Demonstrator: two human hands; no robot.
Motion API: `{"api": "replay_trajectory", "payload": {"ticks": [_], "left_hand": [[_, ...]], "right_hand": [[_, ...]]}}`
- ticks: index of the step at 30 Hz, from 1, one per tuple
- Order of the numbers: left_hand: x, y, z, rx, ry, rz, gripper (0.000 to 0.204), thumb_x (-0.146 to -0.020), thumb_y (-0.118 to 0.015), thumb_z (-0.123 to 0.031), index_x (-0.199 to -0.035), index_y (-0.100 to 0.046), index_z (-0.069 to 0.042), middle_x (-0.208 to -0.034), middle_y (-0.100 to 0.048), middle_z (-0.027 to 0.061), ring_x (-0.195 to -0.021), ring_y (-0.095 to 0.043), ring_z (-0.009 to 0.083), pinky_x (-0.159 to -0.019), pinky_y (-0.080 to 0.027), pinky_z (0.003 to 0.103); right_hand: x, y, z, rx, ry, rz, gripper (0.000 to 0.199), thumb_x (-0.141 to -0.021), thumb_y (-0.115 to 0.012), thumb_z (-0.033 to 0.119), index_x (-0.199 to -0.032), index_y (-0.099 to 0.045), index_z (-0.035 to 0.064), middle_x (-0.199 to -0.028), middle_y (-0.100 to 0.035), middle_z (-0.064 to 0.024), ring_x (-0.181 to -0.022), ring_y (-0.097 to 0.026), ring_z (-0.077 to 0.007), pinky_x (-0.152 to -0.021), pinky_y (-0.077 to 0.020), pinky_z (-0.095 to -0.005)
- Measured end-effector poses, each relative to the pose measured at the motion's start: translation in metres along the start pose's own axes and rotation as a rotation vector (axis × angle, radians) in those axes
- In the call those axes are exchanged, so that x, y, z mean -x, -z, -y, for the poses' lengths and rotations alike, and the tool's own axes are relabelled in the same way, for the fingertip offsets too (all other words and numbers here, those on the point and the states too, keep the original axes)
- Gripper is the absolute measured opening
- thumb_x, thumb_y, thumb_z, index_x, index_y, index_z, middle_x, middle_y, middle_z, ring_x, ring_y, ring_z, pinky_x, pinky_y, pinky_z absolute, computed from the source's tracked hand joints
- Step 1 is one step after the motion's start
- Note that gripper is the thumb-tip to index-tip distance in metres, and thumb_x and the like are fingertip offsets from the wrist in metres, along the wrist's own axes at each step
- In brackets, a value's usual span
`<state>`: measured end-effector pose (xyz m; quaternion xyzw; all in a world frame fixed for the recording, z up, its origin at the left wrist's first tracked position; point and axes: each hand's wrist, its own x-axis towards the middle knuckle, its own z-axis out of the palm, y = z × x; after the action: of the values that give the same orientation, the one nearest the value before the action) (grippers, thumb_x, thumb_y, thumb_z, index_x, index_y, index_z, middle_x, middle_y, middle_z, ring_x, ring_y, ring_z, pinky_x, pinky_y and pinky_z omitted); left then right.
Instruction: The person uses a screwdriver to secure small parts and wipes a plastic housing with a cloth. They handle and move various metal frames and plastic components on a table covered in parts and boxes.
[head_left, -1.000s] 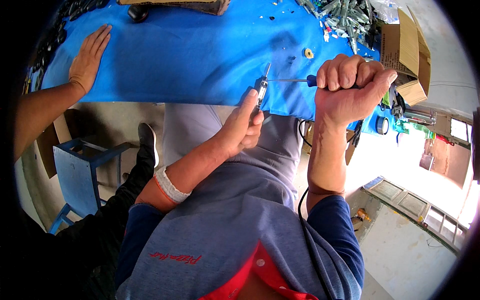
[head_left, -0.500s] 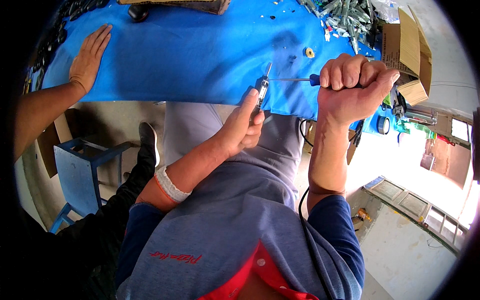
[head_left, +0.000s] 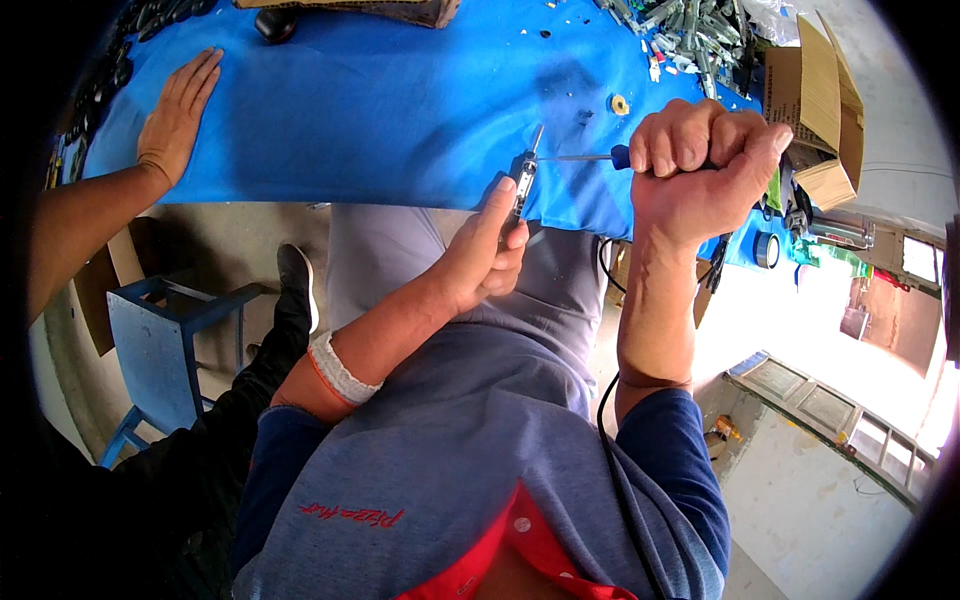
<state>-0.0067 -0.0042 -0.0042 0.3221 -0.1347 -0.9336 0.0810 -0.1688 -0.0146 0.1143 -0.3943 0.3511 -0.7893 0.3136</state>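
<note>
Left hand [head_left: 480, 255] pinching small dark metal part [head_left: 522, 175] upright; right hand [head_left: 700, 165] fisted round blue-handled screwdriver [head_left: 590, 157], shaft horizontal, tip at part's right side, above blue table [head_left: 380, 110].

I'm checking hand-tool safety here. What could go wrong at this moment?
The screwdriver tip points toward the left hand, which pinches the small metal part in mid-air; a slip could jab the fingers. Unsupported over the blue table's edge, the part might drop.

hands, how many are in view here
3. The left hand holds a small metal part, the right hand grips a screwdriver, and another person's hand lies flat on the blue table.
</note>
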Motion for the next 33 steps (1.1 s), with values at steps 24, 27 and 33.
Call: {"api": "replay_trajectory", "payload": {"ticks": [24, 27, 33], "left_hand": [[-0.001, -0.003, -0.005, -0.031, 0.078, -0.056, 0.063, -0.088, -0.034, -0.073, -0.063, -0.037, -0.015, -0.044, -0.024, -0.0043, -0.033, -0.021, 0.0105, -0.035, -0.02, 0.028], [0.0, -0.004, -0.004, -0.042, 0.063, -0.046, 0.063, -0.088, -0.035, -0.073, -0.063, -0.037, -0.015, -0.044, -0.022, -0.0043, -0.033, -0.02, 0.0107, -0.035, -0.019, 0.028], [0.003, -0.004, -0.006, -0.059, 0.06, -0.08, 0.063, -0.087, -0.037, -0.074, -0.063, -0.037, -0.015, -0.045, -0.023, -0.0043, -0.034, -0.02, 0.0104, -0.035, -0.019, 0.027]], "right_hand": [[-0.023, -0.057, -0.012, 0.364, -0.271, 0.083, 0.048, -0.099, -0.035, 0.043, -0.063, -0.029, 0.0124, -0.052, -0.033, -0.0006, -0.039, -0.022, -0.0091, -0.036, -0.0191, -0.0258], [-0.032, -0.043, -0.011, 0.13, -0.406, 0.281, 0.049, -0.099, -0.034, 0.039, -0.059, -0.027, 0.0129, -0.051, -0.034, -0.0004, -0.038, -0.022, -0.0088, -0.035, -0.0192, -0.0255], [-0.04, -0.027, -0.008, -0.047, -0.414, 0.657, 0.047, -0.097, -0.043, 0.023, -0.054, -0.031, 0.0076, -0.046, -0.031, -0.0008, -0.041, -0.034, -0.0107, -0.038, -0.024, -0.025]]}}
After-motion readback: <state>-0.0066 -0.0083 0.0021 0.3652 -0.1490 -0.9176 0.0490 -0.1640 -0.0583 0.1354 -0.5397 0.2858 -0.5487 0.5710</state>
